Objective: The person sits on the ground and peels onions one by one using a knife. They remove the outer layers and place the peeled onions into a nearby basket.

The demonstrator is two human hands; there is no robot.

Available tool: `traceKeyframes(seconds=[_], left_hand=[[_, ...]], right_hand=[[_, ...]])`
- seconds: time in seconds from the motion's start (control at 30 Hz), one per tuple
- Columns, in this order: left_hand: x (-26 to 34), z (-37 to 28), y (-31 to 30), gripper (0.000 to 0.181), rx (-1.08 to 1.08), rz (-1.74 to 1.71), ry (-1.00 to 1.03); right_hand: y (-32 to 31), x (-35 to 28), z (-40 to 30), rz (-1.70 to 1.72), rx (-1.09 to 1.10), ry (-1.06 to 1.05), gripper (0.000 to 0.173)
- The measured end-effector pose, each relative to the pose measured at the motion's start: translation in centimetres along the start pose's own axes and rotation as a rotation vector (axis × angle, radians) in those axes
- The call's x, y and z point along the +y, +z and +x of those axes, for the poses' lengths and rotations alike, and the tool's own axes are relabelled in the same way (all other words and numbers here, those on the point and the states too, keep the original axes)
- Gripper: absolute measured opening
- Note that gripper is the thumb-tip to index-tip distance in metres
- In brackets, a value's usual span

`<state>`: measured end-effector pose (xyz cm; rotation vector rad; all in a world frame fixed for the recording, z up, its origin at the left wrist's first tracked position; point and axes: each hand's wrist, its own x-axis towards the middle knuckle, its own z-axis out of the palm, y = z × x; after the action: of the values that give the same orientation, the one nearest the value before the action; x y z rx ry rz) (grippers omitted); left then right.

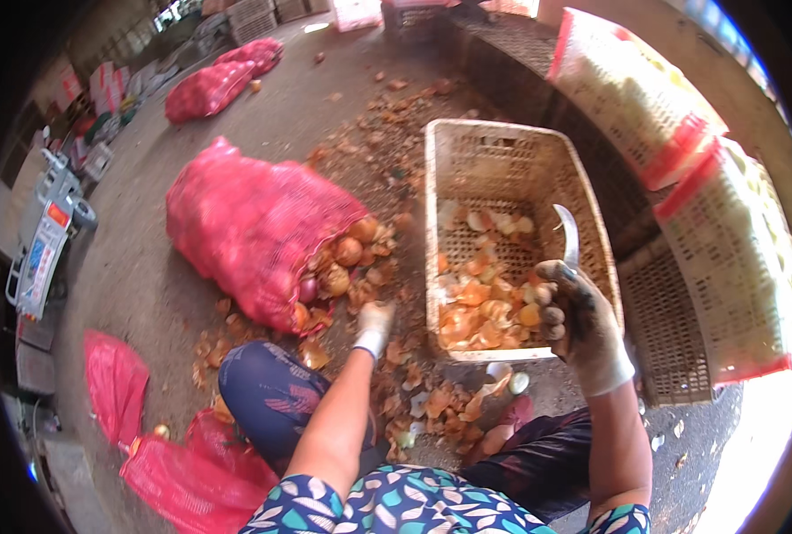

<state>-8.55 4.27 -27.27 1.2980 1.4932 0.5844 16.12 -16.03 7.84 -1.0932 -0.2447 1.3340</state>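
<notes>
My right hand (586,327), in a soiled white work glove with dark fingertips, grips a small knife with a curved blade (569,233) pointing up. It is over the right front part of a dirty plastic crate (529,130) with onion skins (486,307) on its slatted bottom. My left hand (374,325), in a pale glove, reaches down beside the mouth of a red mesh sack (256,213). Onions (349,251) spill from that mouth onto loose peelings. Blur and the angle hide my left fingers, so I cannot tell whether they hold anything.
Onion peelings (436,400) litter the floor around the crate. Limp red mesh bags (189,480) lie at lower left, and filled red sacks (209,90) farther back. Bulging plastic crates with red edging (723,267) line the right side. A small vehicle (49,233) stands at left.
</notes>
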Motion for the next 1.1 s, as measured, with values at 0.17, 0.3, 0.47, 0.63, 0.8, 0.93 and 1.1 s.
traceKeyframes(seconds=[0.17, 0.3, 0.47, 0.63, 0.8, 0.93, 1.1], left_hand=[[1.4, 0.8, -0.4, 0.016, 0.480, 0.357, 0.302], [4.1, 7.2, -2.8, 0.026, 0.518, 0.543, 0.512], [5.7, 13.3, -4.8, 0.049, 0.223, 0.891, 0.355], [10.9, 12.7, -2.2, 0.078, 0.026, 1.188, 0.083], [9.7, 13.7, -2.4, 0.064, 0.015, 1.209, 0.099], [8.8, 10.7, -1.7, 0.064, 0.058, 0.766, 0.089], [6.7, 7.2, -0.5, 0.060, -0.073, -0.810, -0.087]], right_hand=[[-0.2, 0.8, 0.0, -0.063, 0.025, 0.071, 0.023], [-0.2, 0.1, 0.4, -0.035, 0.110, 0.103, 0.024], [0.4, -0.2, 0.7, -0.104, 0.180, 0.100, 0.026], [0.7, 0.2, 1.1, -0.078, 0.253, 0.135, 0.027], [1.4, -0.1, 0.9, -0.095, 0.199, 0.183, 0.029], [1.1, -0.2, 0.4, -0.100, 0.163, 0.172, 0.028], [1.0, 0.8, -0.3, -0.232, 0.085, 0.000, 0.027]])
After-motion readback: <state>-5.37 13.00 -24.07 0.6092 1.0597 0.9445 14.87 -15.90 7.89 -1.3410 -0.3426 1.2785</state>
